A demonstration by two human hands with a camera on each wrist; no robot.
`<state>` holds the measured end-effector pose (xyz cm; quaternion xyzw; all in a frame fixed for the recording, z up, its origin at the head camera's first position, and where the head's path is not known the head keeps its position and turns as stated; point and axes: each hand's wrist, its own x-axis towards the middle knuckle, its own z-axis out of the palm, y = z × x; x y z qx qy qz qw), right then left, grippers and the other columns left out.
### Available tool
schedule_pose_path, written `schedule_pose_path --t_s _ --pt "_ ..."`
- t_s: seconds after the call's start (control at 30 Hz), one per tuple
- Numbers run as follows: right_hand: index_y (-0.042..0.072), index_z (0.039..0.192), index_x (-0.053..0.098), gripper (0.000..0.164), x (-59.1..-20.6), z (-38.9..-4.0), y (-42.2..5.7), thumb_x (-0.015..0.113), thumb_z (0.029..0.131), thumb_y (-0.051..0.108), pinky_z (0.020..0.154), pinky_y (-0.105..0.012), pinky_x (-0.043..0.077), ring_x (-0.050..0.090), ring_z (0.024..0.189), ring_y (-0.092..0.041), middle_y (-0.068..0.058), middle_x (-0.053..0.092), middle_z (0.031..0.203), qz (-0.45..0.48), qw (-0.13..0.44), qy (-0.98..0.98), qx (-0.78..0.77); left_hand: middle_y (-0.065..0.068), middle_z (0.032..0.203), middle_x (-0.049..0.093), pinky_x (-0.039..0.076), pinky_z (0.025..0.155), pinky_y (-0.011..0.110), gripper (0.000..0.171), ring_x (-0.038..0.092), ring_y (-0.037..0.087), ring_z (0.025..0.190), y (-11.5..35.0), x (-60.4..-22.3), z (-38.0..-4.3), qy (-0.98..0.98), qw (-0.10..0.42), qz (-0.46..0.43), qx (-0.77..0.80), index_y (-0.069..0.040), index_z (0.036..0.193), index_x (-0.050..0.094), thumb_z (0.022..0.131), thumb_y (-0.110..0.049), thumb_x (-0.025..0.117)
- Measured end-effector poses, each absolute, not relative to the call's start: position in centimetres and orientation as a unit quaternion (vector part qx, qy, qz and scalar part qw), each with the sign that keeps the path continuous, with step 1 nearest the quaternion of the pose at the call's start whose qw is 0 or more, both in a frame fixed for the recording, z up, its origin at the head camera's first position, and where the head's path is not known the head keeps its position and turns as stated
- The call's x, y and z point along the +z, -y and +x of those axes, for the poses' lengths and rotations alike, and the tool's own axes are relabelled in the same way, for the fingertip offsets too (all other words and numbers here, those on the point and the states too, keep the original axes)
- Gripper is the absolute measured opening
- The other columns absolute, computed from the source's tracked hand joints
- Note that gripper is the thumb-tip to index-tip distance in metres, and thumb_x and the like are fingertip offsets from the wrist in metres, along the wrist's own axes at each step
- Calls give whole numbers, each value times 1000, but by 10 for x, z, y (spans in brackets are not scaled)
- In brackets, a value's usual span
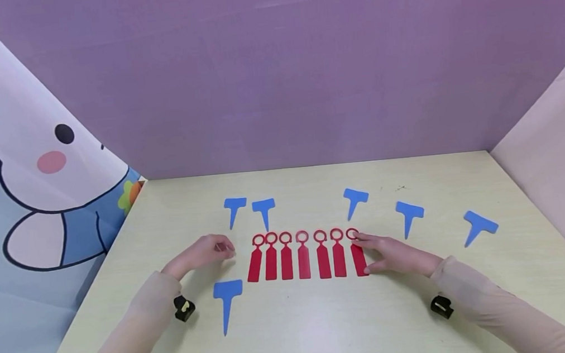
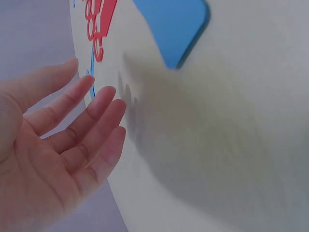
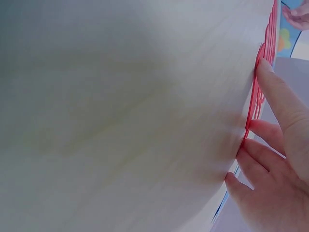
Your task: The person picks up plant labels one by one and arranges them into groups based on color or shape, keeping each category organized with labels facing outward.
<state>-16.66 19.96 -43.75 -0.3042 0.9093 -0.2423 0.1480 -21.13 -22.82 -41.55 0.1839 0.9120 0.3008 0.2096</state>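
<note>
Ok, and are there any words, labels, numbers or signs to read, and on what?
No words, numbers or signs can be read anywhere.
The red tags and blue T-shaped pieces show no writing.
The cartoon cloth shows a drawing, no letters.
The black wrist gadgets are too small to tell.
</note>
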Motion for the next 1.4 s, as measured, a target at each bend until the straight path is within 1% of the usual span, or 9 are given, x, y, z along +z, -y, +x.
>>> schedule_pose_path --t_s 0.2,0.37,0.63,0.83,0.97,1.17,1.4 --pt "-3 128 43 67 -437 -166 -199 72 73 20 92 -42 39 33 123 -39 -20 36 136 -307 147 -909 -240 4 81 58 43 64 26 15 49 16 71 229 -415 -227 -916 201 182 297 -1 94 61 83 -11 59" --pt "-3 128 43 67 -437 -166 -200 72 73 21 93 -42 39 33 123 -39 -20 36 136 -306 147 -909 -240 5 83 58 44 64 26 16 50 16 72 228 -413 -239 -919 195 177 294 0 96 61 84 -11 58" --pt "-2 128 43 67 -439 -167 -201 72 73 22 92 -42 39 32 123 -39 -18 36 136 -301 149 -910 -241 10 89 57 45 70 31 20 51 21 80 224 -411 -254 -925 171 163 299 2 101 60 85 -10 56" --pt "-2 128 43 67 -439 -168 -201 72 73 22 93 -42 39 33 123 -39 -19 35 136 -303 150 -910 -241 12 89 59 44 71 32 21 52 22 81 223 -411 -265 -922 152 162 318 5 100 59 84 -8 55" --pt "-2 129 42 67 -439 -168 -201 72 73 21 92 -41 40 33 123 -39 -19 35 136 -303 150 -910 -238 14 91 59 45 73 34 21 53 24 84 222 -413 -272 -924 137 155 322 6 101 58 85 -8 55" --pt "-1 129 42 67 -440 -168 -200 72 73 21 91 -40 40 32 123 -38 -19 34 137 -302 150 -911 -238 18 97 57 45 79 39 22 52 30 92 220 -420 -283 -931 117 131 321 6 104 57 86 -8 54" --pt "-1 129 42 66 -439 -168 -199 71 73 21 93 -41 39 30 125 -38 -18 33 138 -292 156 -913 -238 23 107 55 44 84 42 26 51 34 98 214 -424 -292 -930 96 101 341 8 109 53 86 -5 53"
